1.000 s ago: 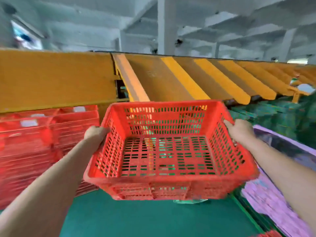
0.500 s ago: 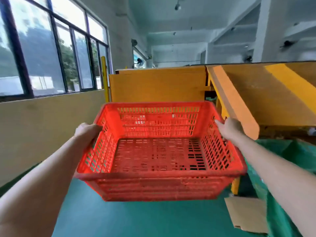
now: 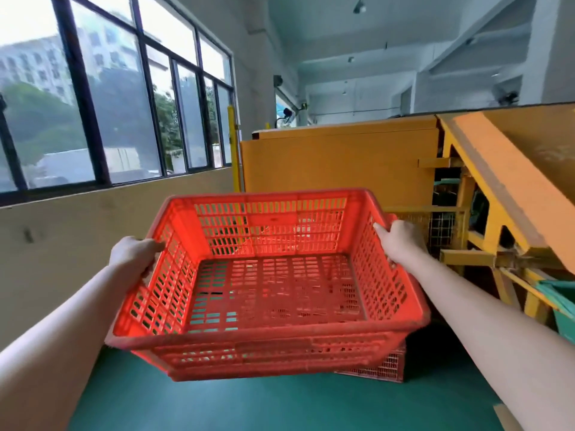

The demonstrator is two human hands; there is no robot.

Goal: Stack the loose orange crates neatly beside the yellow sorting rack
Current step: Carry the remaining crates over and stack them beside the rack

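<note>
crate (image 3: pixel 273 281) is in the air, left of the rack (image 3: pixel 504 194) and just short of its yellow side panel (image 3: pixel 336 160). It's open side up, with the near edge dipped a little toward the camera. Green floor (image 3: pixel 249 405) shows through the slotted bottom.

left hand (image 3: pixel 133 253) is clamped on the crate rim on the side away from the rack, fingers curled over the edge, arm out straight.

right hand (image 3: pixel 401 244) is on the rack-side rim, thumb laid along the top edge. The other fingers go down the outer wall and are mostly hidden, so can't tell how far they curl.

second crate (image 3: pixel 385 365) sits on the floor by the rack's foot. Only one corner shows, below the held crate's rack-side near corner. Whether the two touch, can't tell — the held one covers it.

The rack has a sloped yellow chute on top and yellow frame legs beneath. There's wire mesh (image 3: pixel 441 231) in the frame opening just past the right hand. A green container (image 3: pixel 564 321) sits under the rack's near end. A piece of cardboard (image 3: pixel 510 418) lies on the floor on the rack's near side, cut off by the frame edge.

Away from the rack, past the crate — a beige low wall (image 3: pixel 77 237) with black-framed windows (image 3: pixel 109 104) above. A yellow post (image 3: pixel 235 150) stands just beside the rack's panel, on its wall side.
</note>
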